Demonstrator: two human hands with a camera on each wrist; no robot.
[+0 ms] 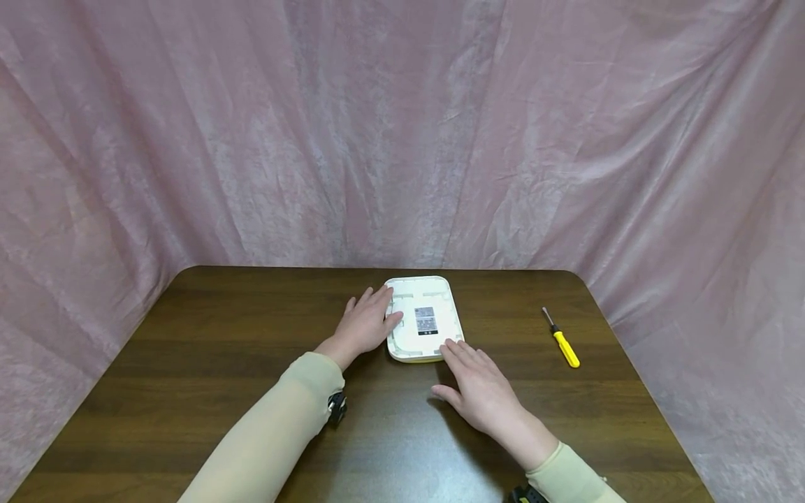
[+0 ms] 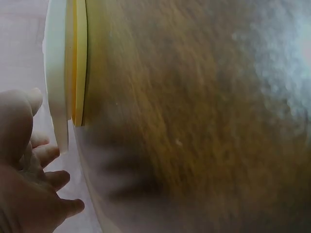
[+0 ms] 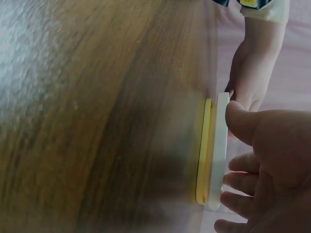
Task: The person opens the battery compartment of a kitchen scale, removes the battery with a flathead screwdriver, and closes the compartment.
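Observation:
A flat white device (image 1: pixel 423 318) with a yellow underside and a printed label lies on the brown table (image 1: pixel 207 349) near its far middle. My left hand (image 1: pixel 367 321) rests against the device's left edge, fingers spread and fairly straight. My right hand (image 1: pixel 478 384) lies flat on the table, its fingertips touching the device's near right corner. In the left wrist view the device (image 2: pixel 65 73) shows edge-on with my left hand (image 2: pixel 29 165) beside it. In the right wrist view the device's edge (image 3: pixel 214 150) meets my right hand (image 3: pixel 265 165).
A yellow-handled screwdriver (image 1: pixel 562 339) lies on the table to the right of the device. Pink cloth (image 1: pixel 402 126) hangs behind and around the table. The table's edges are rounded at the far corners.

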